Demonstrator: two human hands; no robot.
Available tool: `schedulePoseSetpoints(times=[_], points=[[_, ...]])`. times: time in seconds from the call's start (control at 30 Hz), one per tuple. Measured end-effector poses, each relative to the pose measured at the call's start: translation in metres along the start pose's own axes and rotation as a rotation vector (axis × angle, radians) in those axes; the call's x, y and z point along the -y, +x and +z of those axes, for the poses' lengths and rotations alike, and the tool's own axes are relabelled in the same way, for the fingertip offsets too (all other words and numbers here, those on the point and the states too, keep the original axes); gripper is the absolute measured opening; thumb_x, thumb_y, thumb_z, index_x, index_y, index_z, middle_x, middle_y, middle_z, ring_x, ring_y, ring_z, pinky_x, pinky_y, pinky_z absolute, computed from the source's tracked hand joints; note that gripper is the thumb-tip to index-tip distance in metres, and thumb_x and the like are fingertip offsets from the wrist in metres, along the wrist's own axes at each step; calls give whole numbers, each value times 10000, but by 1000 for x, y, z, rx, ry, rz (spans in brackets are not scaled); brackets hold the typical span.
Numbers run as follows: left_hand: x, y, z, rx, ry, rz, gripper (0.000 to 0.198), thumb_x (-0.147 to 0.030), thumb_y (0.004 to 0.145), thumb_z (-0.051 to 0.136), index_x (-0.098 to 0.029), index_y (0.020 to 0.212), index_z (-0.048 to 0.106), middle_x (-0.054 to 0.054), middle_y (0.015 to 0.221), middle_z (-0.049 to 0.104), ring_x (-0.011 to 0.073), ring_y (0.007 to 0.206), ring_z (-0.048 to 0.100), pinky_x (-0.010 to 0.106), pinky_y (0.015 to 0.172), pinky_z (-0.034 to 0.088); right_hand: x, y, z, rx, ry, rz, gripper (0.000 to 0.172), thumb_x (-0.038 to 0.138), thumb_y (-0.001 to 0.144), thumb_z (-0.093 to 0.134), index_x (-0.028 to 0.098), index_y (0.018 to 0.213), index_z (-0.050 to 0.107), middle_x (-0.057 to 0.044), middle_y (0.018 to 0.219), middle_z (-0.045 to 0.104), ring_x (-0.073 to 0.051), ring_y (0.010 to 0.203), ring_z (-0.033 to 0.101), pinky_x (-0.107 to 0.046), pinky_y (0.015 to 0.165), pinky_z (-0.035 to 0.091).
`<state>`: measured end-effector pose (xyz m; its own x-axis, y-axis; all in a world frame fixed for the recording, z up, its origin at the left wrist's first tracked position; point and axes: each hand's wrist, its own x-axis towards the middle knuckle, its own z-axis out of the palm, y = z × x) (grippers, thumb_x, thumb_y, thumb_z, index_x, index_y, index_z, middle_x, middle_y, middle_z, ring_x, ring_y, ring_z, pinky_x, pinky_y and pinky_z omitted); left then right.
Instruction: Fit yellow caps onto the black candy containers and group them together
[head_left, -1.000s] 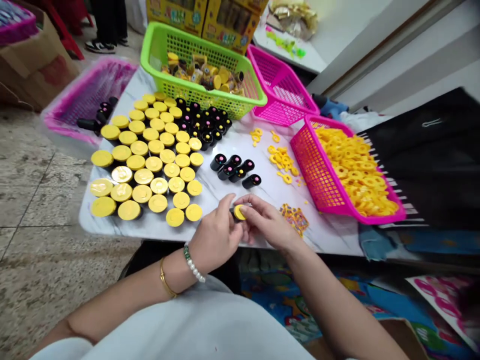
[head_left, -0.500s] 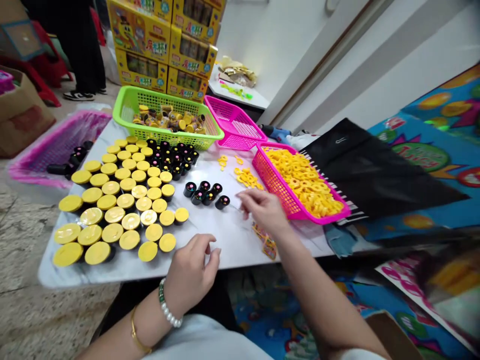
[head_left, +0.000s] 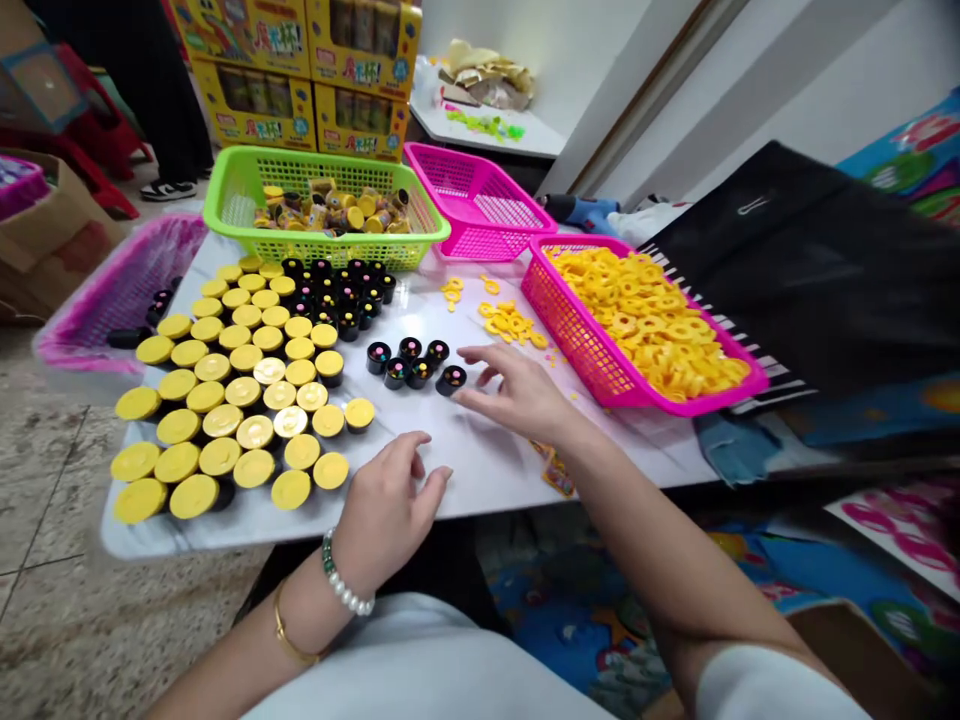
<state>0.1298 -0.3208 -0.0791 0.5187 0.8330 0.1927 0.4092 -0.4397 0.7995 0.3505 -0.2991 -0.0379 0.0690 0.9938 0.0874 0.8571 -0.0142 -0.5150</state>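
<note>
My right hand (head_left: 514, 392) reaches over the table with thumb and fingers apart, its tips right beside a small black cup (head_left: 451, 380). Whether the fingertips touch that cup I cannot tell. Several more black cups with coloured bits inside stand just left of it, one of them a black cup (head_left: 409, 349) in the back row. My left hand (head_left: 394, 505) hovers by the front edge, fingers curved, thumb apart, holding nothing. To its left stand rows of black cups with yellow lids (head_left: 255, 432). Loose yellow ring-shaped pieces (head_left: 510, 322) lie beyond my right hand.
A pink basket (head_left: 577, 350) heaped with yellow pieces stands at right. Behind are a green basket (head_left: 330, 250) of small wrapped cups, another pink basket (head_left: 480, 240) and stacked yellow boxes (head_left: 255, 105). A black bag (head_left: 795, 260) lies at far right. Small printed packets (head_left: 556, 474) sit near the front edge.
My right hand has moved left to the nearest black cup, and its fingers have spread. My left hand stays near the front edge. The camera view has shifted slightly.
</note>
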Motion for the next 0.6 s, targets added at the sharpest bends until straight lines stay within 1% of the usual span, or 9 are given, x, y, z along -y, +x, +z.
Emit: schedulePoseSetpoints(times=[0.1, 0.17, 0.23, 0.3, 0.33, 0.4, 0.47, 0.5, 0.6], points=[[0, 0, 0, -83, 23, -1, 369, -268, 882, 613, -182, 1223, 504, 38, 948, 601, 100, 568, 537, 276, 636, 517, 18, -6, 8, 32, 95, -25, 288, 272, 787, 680, 205, 1066, 659, -43, 998, 706, -151, 728, 638, -303, 765, 505], [0, 2, 1, -115, 29, -7, 467, -257, 876, 610, -174, 1308, 451, 89, 1097, 561, 86, 555, 523, 306, 657, 540, 32, -19, 12, 69, 131, -30, 240, 273, 812, 661, 198, 1040, 664, -34, 942, 716, -148, 716, 640, -291, 740, 501], [1, 3, 2, -110, 36, 7, 462, -214, 874, 593, -178, 1313, 456, 108, 1147, 539, 123, 655, 583, 331, 703, 556, 44, -34, 14, 151, 205, -42, 261, 317, 839, 657, 205, 1074, 667, -28, 944, 725, -145, 728, 651, -272, 715, 501], [2, 4, 3, -105, 53, 38, 360, -173, 876, 573, -188, 1231, 519, 97, 1103, 556, 193, 847, 625, 351, 766, 558, 46, -42, 10, 234, 282, -47, 257, 362, 865, 639, 224, 1077, 683, -18, 949, 739, -144, 738, 664, -261, 704, 506], [2, 4, 3, -105, 60, 49, 304, -164, 879, 569, -192, 1180, 546, 91, 1075, 564, 215, 921, 621, 356, 790, 556, 42, -42, 6, 232, 288, -38, 251, 378, 875, 626, 231, 1067, 693, -18, 961, 744, -148, 746, 668, -265, 709, 511], [1, 4, 3, -108, 72, 51, 247, -164, 877, 587, -190, 1121, 565, 85, 1052, 573, 224, 955, 614, 359, 810, 553, 22, -32, -6, 113, 171, 20, 263, 387, 881, 612, 225, 1066, 705, -47, 1020, 741, -173, 778, 672, -302, 752, 520], [1, 4, 3, -117, 82, 42, 287, -156, 856, 622, -186, 1134, 556, 85, 1053, 581, 221, 947, 616, 364, 826, 550, -6, -16, -17, -62, -134, 121, 349, 344, 856, 634, 185, 1163, 684, -118, 1179, 687, -221, 865, 665, -371, 852, 502], [1, 3, 2, -121, 82, 38, 330, -149, 841, 639, -183, 1156, 547, 85, 1053, 586, 223, 955, 617, 367, 840, 548, -20, -7, -21, -65, -283, 179, 357, 304, 833, 647, 160, 1157, 690, -145, 1206, 667, -245, 904, 661, -389, 886, 488], [3, 2, 2, -109, 52, 21, 426, -148, 819, 669, -166, 1217, 517, 90, 1059, 603, 201, 884, 630, 366, 841, 550, -44, 8, -24, 93, -511, 254, 287, 226, 818, 615, 112, 1059, 723, -166, 1116, 682, -261, 948, 651, -358, 874, 477]])
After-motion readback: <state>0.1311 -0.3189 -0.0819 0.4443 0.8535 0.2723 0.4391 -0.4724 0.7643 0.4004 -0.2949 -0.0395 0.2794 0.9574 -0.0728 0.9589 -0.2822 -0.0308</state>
